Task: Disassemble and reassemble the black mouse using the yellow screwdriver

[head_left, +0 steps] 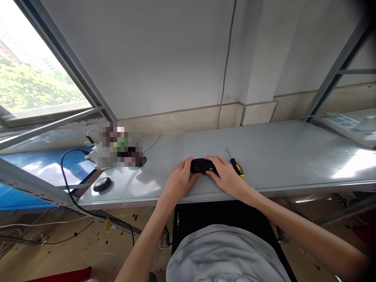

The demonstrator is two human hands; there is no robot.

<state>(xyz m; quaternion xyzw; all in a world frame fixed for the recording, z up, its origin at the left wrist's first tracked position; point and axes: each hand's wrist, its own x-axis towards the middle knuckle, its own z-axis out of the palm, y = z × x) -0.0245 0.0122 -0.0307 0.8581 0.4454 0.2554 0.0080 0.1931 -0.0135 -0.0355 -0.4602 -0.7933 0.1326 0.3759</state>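
A small black device (202, 165), shaped like a computer mouse, lies on the grey metal table (288, 156) near its front edge. My left hand (179, 181) grips its left end with curled fingers. My right hand (227, 176) covers its right end, fingers wrapped over the top. Just right of my right hand lies a screwdriver (236, 166) with a yellow and black handle, its thin shaft pointing away from me.
A black oval piece (102, 184) rests on the table's left front corner. Behind it sit a blurred cluster of items (119, 150) and white and black cables (66, 172). A blue surface (44, 168) adjoins on the left. A metal frame (337, 66) stands at the right.
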